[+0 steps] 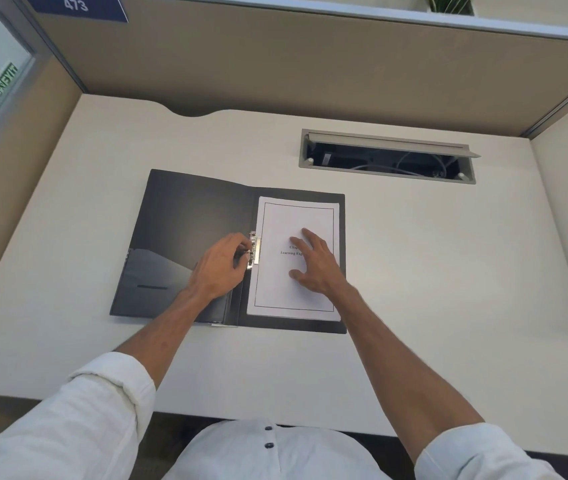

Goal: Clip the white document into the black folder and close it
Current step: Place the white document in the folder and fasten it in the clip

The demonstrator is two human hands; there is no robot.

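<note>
Desk: pale cubicle desk (414, 271), tan partition walls behind, cable tray (388, 157) open at the far right.
Black folder: black folder (185, 230) lies open flat mid-desk, empty cover to my left.
White document: white document (293, 289) sits on the folder's right half, left edge against the spine (printed title partly under my hand).
Clip: metal clip (255, 250) at the spine; whether it is raised or clamped, I cannot tell.
Left hand: my left hand (221, 268) curled, fingertips pinching the clip.
Right hand: my right hand (315, 263) spread flat, pressing the page down.
Sleeves: both of my white sleeves are rolled up.
</note>
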